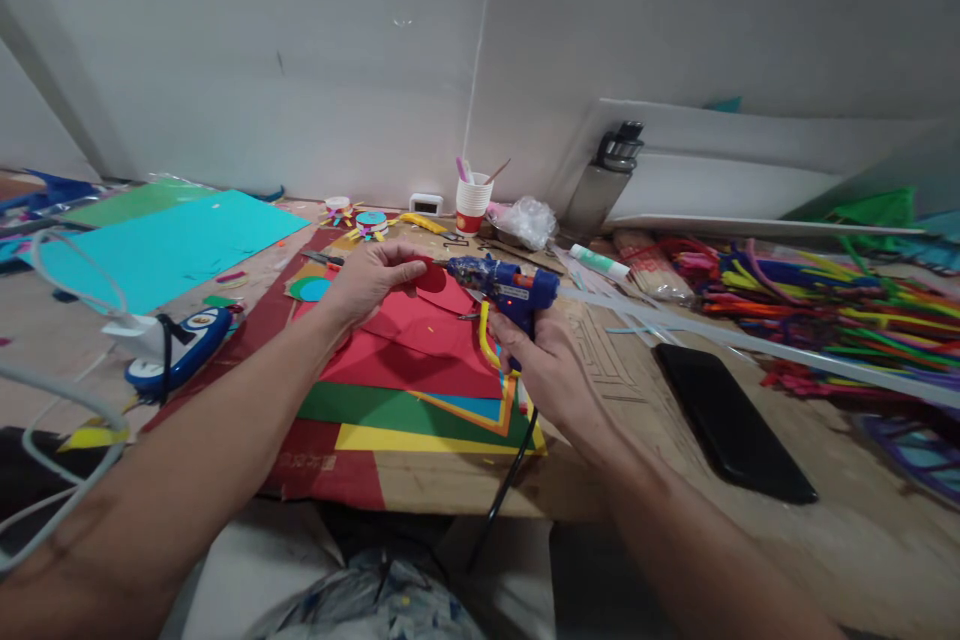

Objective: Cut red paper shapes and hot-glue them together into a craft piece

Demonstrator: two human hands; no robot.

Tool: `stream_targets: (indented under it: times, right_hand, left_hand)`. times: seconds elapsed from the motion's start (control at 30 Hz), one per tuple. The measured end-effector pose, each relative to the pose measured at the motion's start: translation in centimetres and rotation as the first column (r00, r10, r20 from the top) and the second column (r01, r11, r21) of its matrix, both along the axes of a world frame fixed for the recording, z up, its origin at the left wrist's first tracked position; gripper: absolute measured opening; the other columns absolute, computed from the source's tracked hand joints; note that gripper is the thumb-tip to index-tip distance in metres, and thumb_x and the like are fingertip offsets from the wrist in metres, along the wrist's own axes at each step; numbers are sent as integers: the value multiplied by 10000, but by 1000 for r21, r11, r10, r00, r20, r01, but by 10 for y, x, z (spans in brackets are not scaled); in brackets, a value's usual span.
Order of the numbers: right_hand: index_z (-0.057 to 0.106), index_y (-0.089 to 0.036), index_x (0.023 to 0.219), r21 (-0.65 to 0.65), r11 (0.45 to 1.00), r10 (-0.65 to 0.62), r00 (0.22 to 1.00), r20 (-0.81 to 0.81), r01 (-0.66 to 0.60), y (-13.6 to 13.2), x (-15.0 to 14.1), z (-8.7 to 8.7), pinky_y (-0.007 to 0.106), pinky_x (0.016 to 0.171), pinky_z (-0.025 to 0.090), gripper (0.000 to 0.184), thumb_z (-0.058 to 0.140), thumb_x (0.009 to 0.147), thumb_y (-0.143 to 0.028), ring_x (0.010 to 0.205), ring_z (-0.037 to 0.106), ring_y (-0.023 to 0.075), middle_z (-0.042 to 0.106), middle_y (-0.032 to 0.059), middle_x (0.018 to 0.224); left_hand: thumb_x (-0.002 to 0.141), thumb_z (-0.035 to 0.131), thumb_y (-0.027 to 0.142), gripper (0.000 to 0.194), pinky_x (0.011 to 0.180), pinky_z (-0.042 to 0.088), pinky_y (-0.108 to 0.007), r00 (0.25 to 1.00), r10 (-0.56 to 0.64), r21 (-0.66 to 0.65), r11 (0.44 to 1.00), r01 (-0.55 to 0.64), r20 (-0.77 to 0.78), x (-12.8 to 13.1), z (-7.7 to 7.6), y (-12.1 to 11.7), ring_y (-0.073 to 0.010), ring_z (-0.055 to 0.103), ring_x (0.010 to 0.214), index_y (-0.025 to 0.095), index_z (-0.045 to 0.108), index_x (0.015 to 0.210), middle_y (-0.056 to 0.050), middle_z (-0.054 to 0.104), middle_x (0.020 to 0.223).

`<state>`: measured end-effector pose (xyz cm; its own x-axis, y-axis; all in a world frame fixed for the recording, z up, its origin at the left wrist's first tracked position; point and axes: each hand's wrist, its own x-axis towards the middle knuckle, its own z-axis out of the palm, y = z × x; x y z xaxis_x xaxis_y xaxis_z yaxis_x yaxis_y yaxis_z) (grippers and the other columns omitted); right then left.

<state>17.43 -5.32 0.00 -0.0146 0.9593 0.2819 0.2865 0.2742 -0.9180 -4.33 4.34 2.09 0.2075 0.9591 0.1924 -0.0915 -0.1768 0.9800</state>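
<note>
The table [787, 560] carries a turquoise sheet [180, 245] at left and a bundle of multicoloured pipe cleaners [817, 305] at right. In the middle, red paper [405, 360] lies over green, yellow, orange and blue sheets. The cardboard beneath has a red band [322, 480] with pale characters, too blurred to read. A black smartphone [731, 420] lies to the right, below the pipe cleaners.

The right hand [551, 370] is wrapped around the handle of a blue hot glue gun [510, 285], whose white label has print too small to read; a small red light glows on its body. The left hand [367, 285] is closed in a narrow pinch on a red paper circle [431, 278], held above the red paper, at the gun's nozzle. Behind stands a white-and-red paper cup [474, 203]; its marking is illegible. A green-and-white glue stick [600, 262] lies right of the gun.
</note>
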Motion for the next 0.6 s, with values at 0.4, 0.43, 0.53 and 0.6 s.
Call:
stream_targets:
  times: [0.4,0.43,0.53,0.6]
  right_hand:
    - [646,-244,940,53,999,7,1000,30,-9,-2,0,5,342,619,464,234,598,917,-471,690,572,230,602,27,717]
    - [644,-244,923,60,998,4,1000,31,-6,-2,0,5,345,627,468,227,598,915,-466,710,581,238,603,31,718]
    - [644,-240,916,66,998,1,999,34,-3,-3,-1,7,350,639,473,229,586,918,-462,729,586,244,609,38,728]
    - [650,-235,939,58,998,-4,999,36,2,-4,-2,8,349,637,471,240,584,920,-465,709,576,237,610,37,729]
  left_hand:
    - [620,888,383,301,608,506,-273,999,39,61,997,-38,-13,-3,0,0,-152,649,626,161,728,745,-77,758,727]
    - [619,889,387,307,609,507,-275,999,37,60,998,-36,-11,-3,0,1,-156,654,631,162,725,750,-79,760,731]
    - [630,886,382,307,620,509,-274,1000,28,64,998,-28,-9,-2,-1,1,-161,667,650,157,726,766,-81,758,731]
    - [637,884,372,300,625,510,-270,1000,19,67,998,-19,-11,-2,-2,1,-160,671,652,151,733,772,-81,756,726]
